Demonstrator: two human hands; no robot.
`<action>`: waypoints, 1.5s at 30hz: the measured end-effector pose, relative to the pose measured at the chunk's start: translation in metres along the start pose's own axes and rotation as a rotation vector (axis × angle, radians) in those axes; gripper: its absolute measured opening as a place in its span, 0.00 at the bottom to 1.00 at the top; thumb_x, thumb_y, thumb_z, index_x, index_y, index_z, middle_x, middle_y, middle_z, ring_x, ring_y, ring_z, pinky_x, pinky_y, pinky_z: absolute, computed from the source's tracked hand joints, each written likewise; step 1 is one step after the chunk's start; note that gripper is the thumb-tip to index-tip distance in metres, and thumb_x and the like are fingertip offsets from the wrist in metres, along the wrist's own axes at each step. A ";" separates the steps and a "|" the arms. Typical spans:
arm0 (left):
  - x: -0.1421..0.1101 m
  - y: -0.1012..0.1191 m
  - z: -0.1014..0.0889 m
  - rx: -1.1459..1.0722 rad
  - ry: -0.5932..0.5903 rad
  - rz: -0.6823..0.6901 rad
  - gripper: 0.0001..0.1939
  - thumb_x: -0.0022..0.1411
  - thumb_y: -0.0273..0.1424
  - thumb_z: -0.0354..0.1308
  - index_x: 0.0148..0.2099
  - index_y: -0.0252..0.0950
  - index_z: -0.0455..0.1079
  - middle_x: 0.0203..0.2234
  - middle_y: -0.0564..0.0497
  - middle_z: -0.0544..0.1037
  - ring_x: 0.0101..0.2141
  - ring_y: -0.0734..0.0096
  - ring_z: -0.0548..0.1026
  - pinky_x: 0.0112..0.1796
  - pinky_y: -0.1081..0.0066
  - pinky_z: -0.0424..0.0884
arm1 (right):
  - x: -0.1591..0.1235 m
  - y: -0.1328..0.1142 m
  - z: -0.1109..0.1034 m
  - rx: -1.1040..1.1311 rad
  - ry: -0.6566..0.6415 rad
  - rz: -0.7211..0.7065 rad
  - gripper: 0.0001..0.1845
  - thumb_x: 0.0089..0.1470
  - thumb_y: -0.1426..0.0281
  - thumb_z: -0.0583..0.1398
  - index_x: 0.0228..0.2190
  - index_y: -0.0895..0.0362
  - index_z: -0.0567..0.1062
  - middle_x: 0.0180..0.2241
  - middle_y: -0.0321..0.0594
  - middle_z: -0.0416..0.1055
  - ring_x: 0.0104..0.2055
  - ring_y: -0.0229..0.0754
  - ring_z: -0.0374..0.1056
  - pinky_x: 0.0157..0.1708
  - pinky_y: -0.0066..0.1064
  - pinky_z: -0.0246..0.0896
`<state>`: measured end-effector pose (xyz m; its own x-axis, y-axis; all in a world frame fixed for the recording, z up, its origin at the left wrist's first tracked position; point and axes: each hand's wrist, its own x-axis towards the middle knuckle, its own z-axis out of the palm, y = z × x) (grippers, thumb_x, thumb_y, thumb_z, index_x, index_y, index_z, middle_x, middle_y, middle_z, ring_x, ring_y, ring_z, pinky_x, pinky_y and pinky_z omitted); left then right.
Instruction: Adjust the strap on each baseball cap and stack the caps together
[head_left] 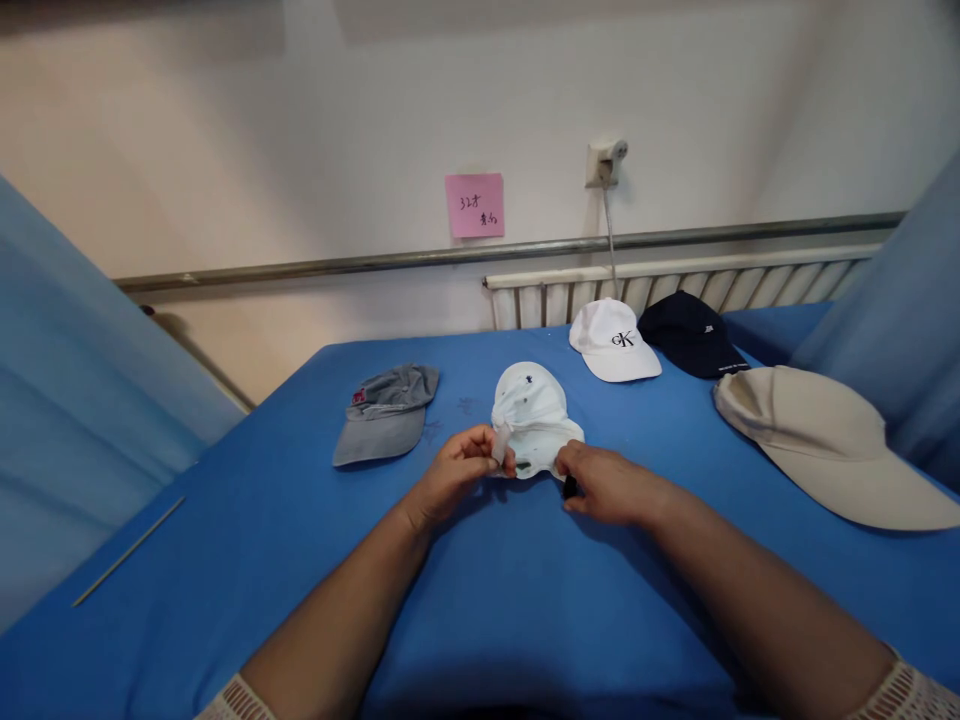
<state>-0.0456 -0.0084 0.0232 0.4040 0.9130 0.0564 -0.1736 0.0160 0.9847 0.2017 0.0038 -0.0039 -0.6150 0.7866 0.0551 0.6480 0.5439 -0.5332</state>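
Observation:
A white cap lies on the blue table in front of me, its back facing me. My left hand is closed in a pinch on the cap's back strap at its left side. My right hand is closed on the cap's rear edge at the right, and a small dark piece shows under its fingers.
A grey cap lies to the left. A white cap with a black logo, a dark navy cap and a large beige cap lie at the back right. A thin stick rests at the left table edge. A radiator and a pink note are on the wall.

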 end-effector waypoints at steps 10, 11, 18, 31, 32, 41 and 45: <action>0.000 -0.007 0.013 0.194 0.029 -0.105 0.15 0.51 0.37 0.68 0.31 0.33 0.66 0.23 0.53 0.72 0.23 0.78 0.68 0.28 0.75 0.62 | 0.006 0.006 -0.001 0.065 0.022 -0.034 0.06 0.52 0.76 0.55 0.27 0.56 0.71 0.31 0.40 0.73 0.31 0.39 0.64 0.33 0.28 0.53; 0.000 -0.007 0.013 0.188 0.030 -0.104 0.16 0.51 0.37 0.68 0.32 0.33 0.67 0.23 0.53 0.72 0.23 0.78 0.68 0.28 0.75 0.62 | 0.008 0.009 -0.002 0.125 0.029 -0.026 0.06 0.53 0.75 0.55 0.27 0.56 0.71 0.30 0.39 0.73 0.31 0.39 0.64 0.33 0.28 0.54; 0.005 -0.012 0.011 0.109 0.060 -0.101 0.16 0.55 0.37 0.66 0.42 0.33 0.71 0.30 0.49 0.75 0.26 0.77 0.71 0.31 0.73 0.66 | 0.019 0.031 0.009 0.645 0.071 0.057 0.04 0.52 0.70 0.56 0.31 0.55 0.71 0.27 0.34 0.71 0.28 0.36 0.64 0.30 0.28 0.59; 0.007 -0.023 0.022 0.158 0.164 -0.105 0.18 0.52 0.38 0.67 0.40 0.32 0.71 0.26 0.52 0.74 0.23 0.78 0.70 0.26 0.76 0.65 | 0.024 0.013 -0.004 1.104 0.375 0.227 0.18 0.40 0.59 0.67 0.28 0.56 0.70 0.24 0.33 0.68 0.26 0.36 0.64 0.31 0.31 0.61; 0.007 -0.023 0.022 0.161 0.191 -0.100 0.18 0.51 0.38 0.67 0.40 0.32 0.70 0.26 0.52 0.74 0.22 0.79 0.69 0.25 0.76 0.65 | 0.023 0.016 -0.005 1.051 0.363 0.218 0.17 0.40 0.60 0.67 0.28 0.56 0.69 0.24 0.33 0.68 0.26 0.36 0.63 0.30 0.30 0.61; 0.009 -0.015 0.015 0.161 0.317 -0.092 0.18 0.50 0.38 0.66 0.40 0.32 0.70 0.25 0.54 0.73 0.19 0.83 0.66 0.22 0.78 0.62 | -0.001 0.008 -0.008 0.356 -0.283 0.047 0.18 0.41 0.60 0.68 0.31 0.56 0.70 0.28 0.35 0.71 0.29 0.37 0.63 0.28 0.28 0.55; 0.009 -0.017 0.014 0.166 0.300 -0.097 0.18 0.50 0.37 0.66 0.40 0.32 0.69 0.25 0.53 0.73 0.19 0.83 0.66 0.21 0.78 0.62 | -0.001 -0.003 -0.007 0.046 -0.148 0.042 0.12 0.46 0.68 0.65 0.33 0.56 0.70 0.33 0.38 0.72 0.31 0.39 0.64 0.30 0.28 0.52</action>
<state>-0.0265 -0.0060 0.0094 0.1255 0.9899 -0.0659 0.0107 0.0651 0.9978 0.2039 0.0033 0.0037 -0.6498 0.7546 -0.0910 0.6550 0.4952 -0.5707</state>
